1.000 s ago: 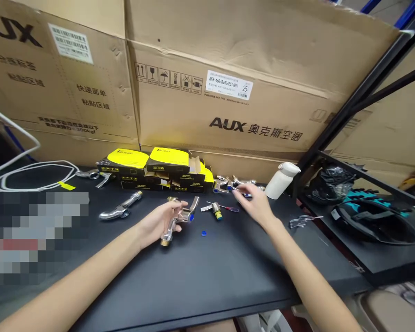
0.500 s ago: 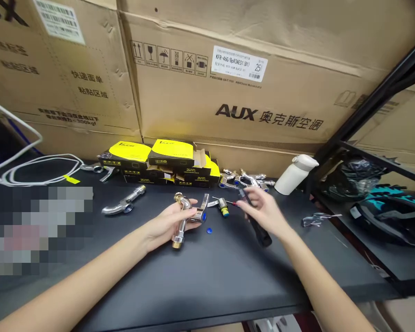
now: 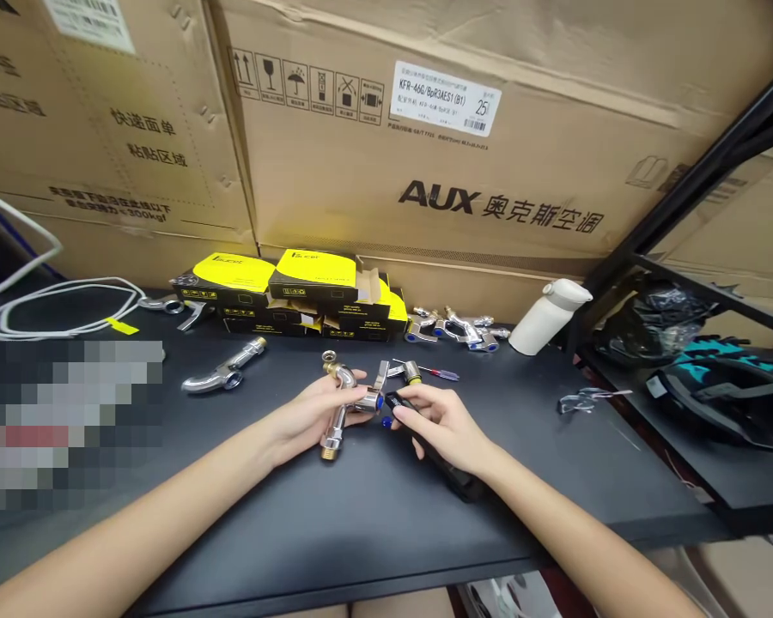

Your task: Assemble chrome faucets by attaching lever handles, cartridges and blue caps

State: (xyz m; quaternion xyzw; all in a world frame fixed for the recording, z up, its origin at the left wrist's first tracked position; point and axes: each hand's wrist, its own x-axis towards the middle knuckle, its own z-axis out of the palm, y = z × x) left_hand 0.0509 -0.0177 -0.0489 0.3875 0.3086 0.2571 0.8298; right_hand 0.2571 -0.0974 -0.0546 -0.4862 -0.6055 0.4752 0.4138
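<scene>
My left hand [image 3: 319,412] is wrapped round a chrome faucet [image 3: 339,416] with brass threaded ends, its lever and blue-ringed end facing right. In my right hand [image 3: 441,425] is a long black tool [image 3: 460,485], its near end beside the faucet's blue-ringed end; whether they touch I cannot tell. A small blue cap [image 3: 387,421] lies on the table between the hands. Just behind them are a chrome-and-yellow cartridge piece [image 3: 411,372] and a screwdriver [image 3: 443,374] with a red and blue handle.
Black-and-yellow boxes [image 3: 315,279] are stacked at the back. Chrome faucet parts [image 3: 467,330] and a white bottle [image 3: 547,319] stand to their right. Another faucet [image 3: 222,373] and a coiled white cable [image 3: 64,309] lie left. A clear plastic wrapper [image 3: 580,401] lies right.
My right hand has moved left and toward me with the black tool, up to the faucet's blue-ringed end. The screwdriver is now uncovered. My left hand still holds the faucet.
</scene>
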